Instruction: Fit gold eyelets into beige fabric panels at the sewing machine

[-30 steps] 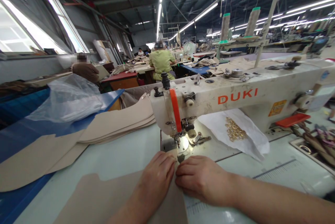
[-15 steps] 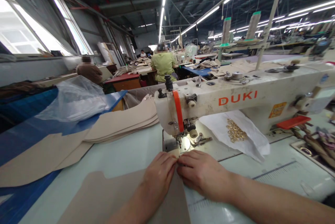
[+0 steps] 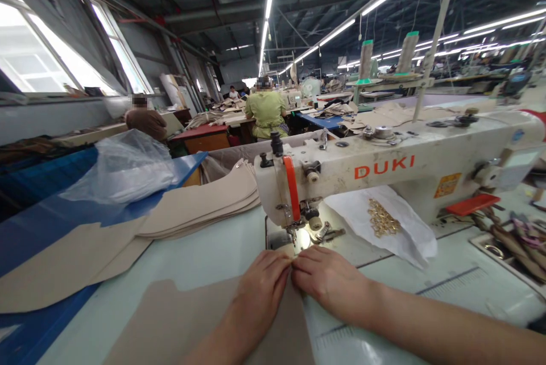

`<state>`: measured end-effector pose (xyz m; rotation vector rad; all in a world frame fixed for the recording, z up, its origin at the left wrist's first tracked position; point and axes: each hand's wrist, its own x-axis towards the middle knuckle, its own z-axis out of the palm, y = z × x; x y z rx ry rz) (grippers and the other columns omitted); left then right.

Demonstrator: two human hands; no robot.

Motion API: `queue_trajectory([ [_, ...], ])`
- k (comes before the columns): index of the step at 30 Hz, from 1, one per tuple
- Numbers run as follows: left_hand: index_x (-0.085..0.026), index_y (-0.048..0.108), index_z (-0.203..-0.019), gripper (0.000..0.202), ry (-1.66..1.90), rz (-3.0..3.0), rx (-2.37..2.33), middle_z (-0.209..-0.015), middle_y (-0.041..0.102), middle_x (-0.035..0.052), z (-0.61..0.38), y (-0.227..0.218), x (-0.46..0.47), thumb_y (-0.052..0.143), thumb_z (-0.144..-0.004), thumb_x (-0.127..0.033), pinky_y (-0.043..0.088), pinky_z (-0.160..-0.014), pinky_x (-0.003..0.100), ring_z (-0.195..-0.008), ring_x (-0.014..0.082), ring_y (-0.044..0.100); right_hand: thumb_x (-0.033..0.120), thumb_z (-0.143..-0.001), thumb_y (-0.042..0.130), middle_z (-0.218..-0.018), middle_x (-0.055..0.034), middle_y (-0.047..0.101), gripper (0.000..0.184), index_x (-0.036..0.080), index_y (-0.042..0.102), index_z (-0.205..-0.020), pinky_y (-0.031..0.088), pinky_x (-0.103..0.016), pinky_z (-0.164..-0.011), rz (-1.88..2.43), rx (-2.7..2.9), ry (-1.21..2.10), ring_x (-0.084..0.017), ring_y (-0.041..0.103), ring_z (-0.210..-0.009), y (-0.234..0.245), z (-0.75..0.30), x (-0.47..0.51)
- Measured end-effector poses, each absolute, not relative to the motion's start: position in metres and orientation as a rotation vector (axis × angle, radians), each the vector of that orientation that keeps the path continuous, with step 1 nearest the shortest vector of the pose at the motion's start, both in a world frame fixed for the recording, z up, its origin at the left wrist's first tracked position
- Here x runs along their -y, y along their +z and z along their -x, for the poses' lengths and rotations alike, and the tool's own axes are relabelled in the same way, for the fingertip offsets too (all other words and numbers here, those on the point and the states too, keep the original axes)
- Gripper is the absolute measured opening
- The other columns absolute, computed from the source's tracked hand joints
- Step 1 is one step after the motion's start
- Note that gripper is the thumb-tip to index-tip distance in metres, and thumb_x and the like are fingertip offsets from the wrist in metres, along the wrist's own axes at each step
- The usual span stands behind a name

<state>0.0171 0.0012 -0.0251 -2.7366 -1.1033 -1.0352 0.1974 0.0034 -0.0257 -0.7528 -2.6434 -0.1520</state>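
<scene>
A beige fabric panel lies on the pale green table under my forearms, its far edge running up to the needle area of the white sewing machine. My left hand presses on the panel's edge, fingers closed in a pinch just in front of the presser foot. Beside it, my right hand has its fingers bent together on the same edge. The fingertips of both hands almost meet. What lies exactly under them is partly hidden.
Stacked beige panels lie left of the machine, near a clear plastic bag. Gold metal rings rest on a white cloth behind my right hand. A tray with tools sits at right. A person sits ahead.
Both hands stay at the panel edge by the needle, with only a slight shift. The camera view has moved a little; the panel looks nearly the same.
</scene>
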Motion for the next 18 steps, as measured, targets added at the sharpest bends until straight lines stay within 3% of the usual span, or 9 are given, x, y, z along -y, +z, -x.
queue_trajectory([
  [12,-0.016,0.062,-0.086,0.020,-1.068,2.717,1.111,-0.085,0.068,0.0056,-0.024,-0.030,-0.032,0.043,-0.086,-0.011,0.054,-0.075,0.033,-0.081,0.0183,0.062,0.015,-0.088,0.056,-0.098,-0.0057,0.061,0.005,0.011,0.059,-0.089,0.042,-0.030,-0.082,0.854,2.701,-0.113,-0.019,0.053,-0.092,-0.022,-0.205,-0.028],
  [18,-0.018,0.064,-0.088,0.020,-1.047,2.710,1.172,-0.088,0.069,0.0052,-0.022,-0.033,-0.038,0.045,-0.086,-0.013,0.054,-0.080,0.034,-0.085,0.0184,0.063,0.014,-0.089,0.054,-0.100,-0.0060,0.061,0.006,0.011,0.059,-0.092,0.043,-0.030,-0.077,0.844,2.694,-0.101,-0.018,0.054,-0.093,-0.025,-0.206,-0.033],
])
